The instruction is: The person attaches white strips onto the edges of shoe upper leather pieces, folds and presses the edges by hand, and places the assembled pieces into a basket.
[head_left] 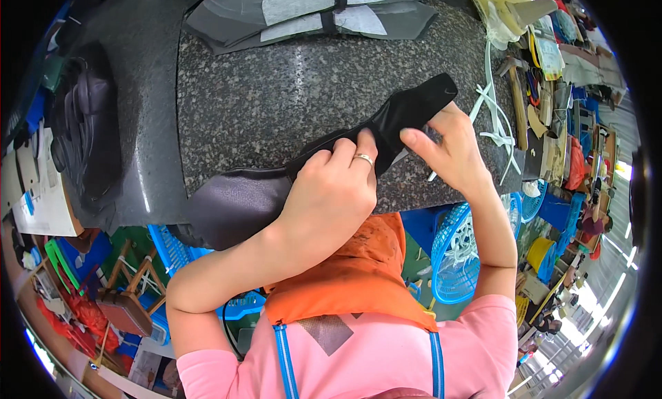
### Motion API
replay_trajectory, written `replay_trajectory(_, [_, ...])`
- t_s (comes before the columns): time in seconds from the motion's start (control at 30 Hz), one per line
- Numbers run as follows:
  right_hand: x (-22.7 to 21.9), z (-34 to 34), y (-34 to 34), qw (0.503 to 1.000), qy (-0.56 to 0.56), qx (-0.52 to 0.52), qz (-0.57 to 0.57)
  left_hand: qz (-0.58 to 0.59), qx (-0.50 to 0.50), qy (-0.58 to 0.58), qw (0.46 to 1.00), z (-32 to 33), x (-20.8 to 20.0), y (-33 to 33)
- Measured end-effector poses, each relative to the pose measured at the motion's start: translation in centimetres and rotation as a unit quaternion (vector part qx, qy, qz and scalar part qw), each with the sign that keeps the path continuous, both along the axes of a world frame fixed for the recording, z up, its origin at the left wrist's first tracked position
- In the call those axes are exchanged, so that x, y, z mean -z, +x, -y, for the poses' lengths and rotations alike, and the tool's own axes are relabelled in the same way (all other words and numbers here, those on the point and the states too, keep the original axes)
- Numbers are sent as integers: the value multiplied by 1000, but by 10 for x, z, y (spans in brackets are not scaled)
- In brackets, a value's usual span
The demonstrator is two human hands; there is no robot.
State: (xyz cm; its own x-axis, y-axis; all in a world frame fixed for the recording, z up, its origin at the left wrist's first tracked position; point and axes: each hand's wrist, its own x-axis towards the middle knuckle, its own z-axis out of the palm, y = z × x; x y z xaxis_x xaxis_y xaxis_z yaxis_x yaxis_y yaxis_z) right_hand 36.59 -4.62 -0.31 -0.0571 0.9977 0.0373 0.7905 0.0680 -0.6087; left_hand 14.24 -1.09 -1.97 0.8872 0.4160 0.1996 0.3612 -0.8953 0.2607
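A long black leather piece (pixel 241 196) lies slantwise across the near part of a speckled stone slab (pixel 241 103). Its wide, rounded end hangs over the slab's near edge at the left, and its narrow, matte black end rises at the right. My left hand (pixel 331 192), with a ring on one finger, grips the middle of the piece, fingertips pressed into a fold. At the narrow end, my right hand (pixel 452 151) has its fingers curled behind the leather, partly hidden, while its thumb stands a little off the front face.
Flat dark pieces with white patches (pixel 310 16) lie along the slab's far edge. A stack of black leather pieces (pixel 86 116) sits on the left. White cords (pixel 493 113) hang at the right. Below the slab are blue plastic baskets (pixel 455 258) and a small wooden-framed stool (pixel 127 302).
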Motion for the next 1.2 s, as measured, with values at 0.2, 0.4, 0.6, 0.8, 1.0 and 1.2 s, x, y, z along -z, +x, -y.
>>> replay_trajectory(0.2, [9,1,-1,994,-7,95,-48,-7,42,-35,999,-10,-4,9])
replay_trajectory(0.4, [17,4,3,978,96,16,182,-94,101,-72,988,-31,-12,32])
replay_trajectory(0.6, [9,25,-14,978,120,-103,135,-124,95,-117,981,-25,-22,24])
replay_trajectory(0.8, [0,21,-16,983,50,-155,85,-12,-102,-261,960,-13,-26,-22])
replay_trajectory(1.0, [-10,2,-28,976,78,-192,62,100,-203,-334,915,-9,-17,-30])
replay_trajectory(1.2, [18,-11,-38,963,5,-246,-114,111,-199,-364,903,-8,-7,-34])
